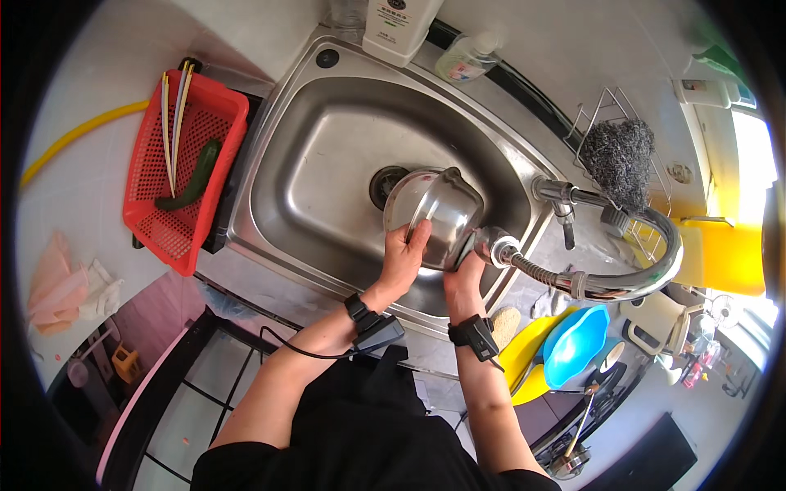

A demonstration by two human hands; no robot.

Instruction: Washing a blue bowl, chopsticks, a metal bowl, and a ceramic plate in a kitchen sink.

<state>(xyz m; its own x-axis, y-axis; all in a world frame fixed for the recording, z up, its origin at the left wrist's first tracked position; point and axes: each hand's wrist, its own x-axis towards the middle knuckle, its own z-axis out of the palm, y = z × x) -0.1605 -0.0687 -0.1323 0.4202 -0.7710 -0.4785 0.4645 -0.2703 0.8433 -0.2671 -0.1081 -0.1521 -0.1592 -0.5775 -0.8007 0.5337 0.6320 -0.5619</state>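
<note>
My left hand (402, 261) grips a stainless steel bowl (454, 205) by its near side, thumb on the outside. The bowl is tipped on its side over the sink (344, 141), its base towards the faucet head (494, 245). My right hand (465, 276) is at that base with a thin grey-green pad (466, 247) against the metal; the faucet head and the bowl hide its fingers. A pale bowl (402, 205) with reddish marks shows behind the steel bowl, beside the drain (387, 184). I see no clear stream of water.
Left of the sink, a red plastic basket (140, 166) holds chopsticks (175, 132) and a cucumber (199, 178). Bottles (466, 58) line the back rim. Steel wool (617, 159) sits in a wire rack by the curved faucet pipe (669, 251). Blue (574, 347) and yellow basins stand at right.
</note>
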